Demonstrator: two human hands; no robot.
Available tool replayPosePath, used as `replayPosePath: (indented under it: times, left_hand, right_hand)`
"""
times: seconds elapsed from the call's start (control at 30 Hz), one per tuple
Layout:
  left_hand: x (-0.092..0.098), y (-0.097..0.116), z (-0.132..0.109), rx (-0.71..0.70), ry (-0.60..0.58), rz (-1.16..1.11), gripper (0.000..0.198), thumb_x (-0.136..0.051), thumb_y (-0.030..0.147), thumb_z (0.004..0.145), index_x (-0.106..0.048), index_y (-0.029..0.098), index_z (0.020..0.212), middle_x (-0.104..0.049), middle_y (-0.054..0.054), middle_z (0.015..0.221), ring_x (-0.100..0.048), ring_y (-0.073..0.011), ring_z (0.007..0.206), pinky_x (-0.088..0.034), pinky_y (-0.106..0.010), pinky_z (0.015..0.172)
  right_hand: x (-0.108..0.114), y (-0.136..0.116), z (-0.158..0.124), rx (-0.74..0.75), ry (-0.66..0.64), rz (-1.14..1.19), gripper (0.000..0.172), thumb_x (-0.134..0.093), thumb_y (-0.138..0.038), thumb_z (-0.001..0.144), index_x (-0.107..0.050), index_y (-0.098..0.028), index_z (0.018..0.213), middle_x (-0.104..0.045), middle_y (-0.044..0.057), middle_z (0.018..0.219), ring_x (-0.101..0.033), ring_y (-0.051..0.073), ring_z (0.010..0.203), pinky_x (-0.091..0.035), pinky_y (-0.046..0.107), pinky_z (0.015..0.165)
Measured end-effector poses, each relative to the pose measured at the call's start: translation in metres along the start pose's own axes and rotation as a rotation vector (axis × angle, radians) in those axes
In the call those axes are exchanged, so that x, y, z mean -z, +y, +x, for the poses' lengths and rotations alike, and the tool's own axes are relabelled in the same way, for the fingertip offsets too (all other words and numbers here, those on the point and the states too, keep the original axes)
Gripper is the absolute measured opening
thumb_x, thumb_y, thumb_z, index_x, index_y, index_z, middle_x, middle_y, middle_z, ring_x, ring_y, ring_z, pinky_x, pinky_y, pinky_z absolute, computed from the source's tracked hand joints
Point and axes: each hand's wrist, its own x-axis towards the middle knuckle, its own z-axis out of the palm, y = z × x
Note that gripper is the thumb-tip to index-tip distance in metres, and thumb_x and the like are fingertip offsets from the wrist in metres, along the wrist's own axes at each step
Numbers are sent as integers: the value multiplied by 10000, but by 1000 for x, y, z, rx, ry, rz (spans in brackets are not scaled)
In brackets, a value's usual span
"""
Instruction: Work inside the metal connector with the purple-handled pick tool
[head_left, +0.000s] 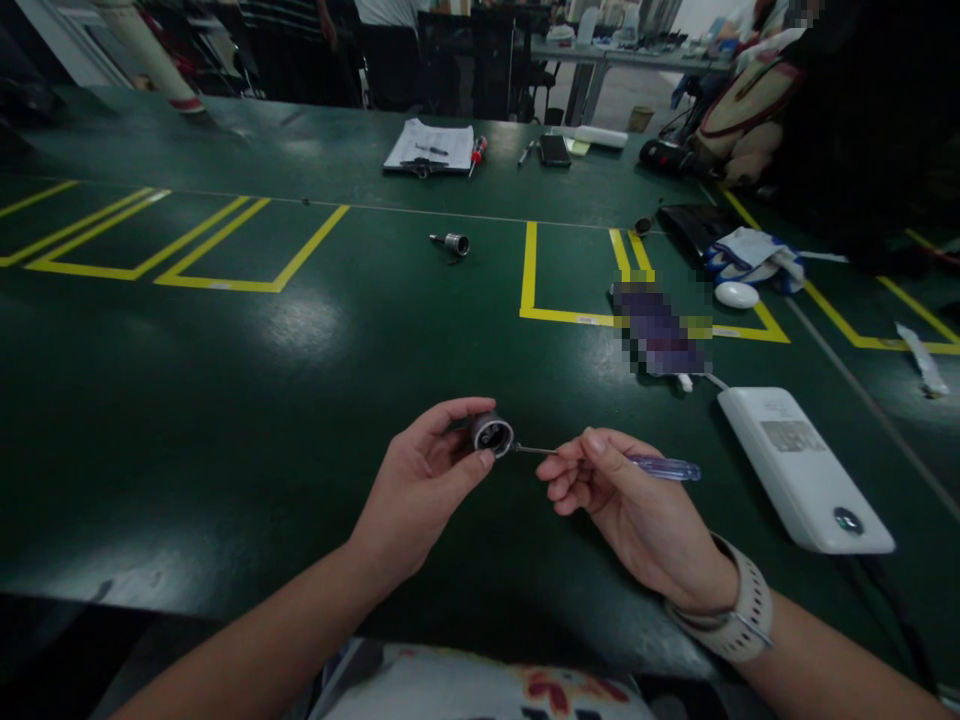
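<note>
My left hand (427,470) pinches a small dark round part (491,433) with a metal rim, its hollow end turned up toward me. In my right hand (622,490) is a screwdriver (670,467) with a clear bluish handle. Its thin shaft points left, and the tip meets or nearly meets the right edge of the round part; exact contact is too small to tell. Both hands are above the green table (225,430). Farther off lies a similar metal piece (454,244) with a short stem.
A white power bank (806,470) lies right of my right hand, cabled to a phone (660,330). Yellow tape (529,270) marks the table. Behind are a clipboard (429,148), a red screwdriver (478,152), a dark phone (555,150), gloves (757,258) and a white oval case (736,294).
</note>
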Motion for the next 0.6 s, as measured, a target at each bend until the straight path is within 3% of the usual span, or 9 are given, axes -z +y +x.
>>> replayPosePath:
  times: [0.23, 0.6]
  left_hand:
    - [-7, -2, -3, -52, -63, 20, 301, -689, 106, 666, -612, 170, 950, -669, -48, 1005, -632, -143, 877, -507, -242, 788]
    - [-10, 2, -7, -64, -99, 41, 238, -678, 143, 688, -610, 165, 915, -669, -58, 1017, -633, -161, 881, -513, -278, 803]
  right_hand:
    - [-4, -1, -4, 60, -27, -23, 206, -566, -278, 851, -690, -134, 769, -723, 66, 760, -659, 105, 616, -556, 184, 566]
    - [-3, 11, -8, 291, -26, -306, 183, -537, -241, 871, -705, -180, 832, -699, 47, 789, -648, 119, 647, -551, 231, 589]
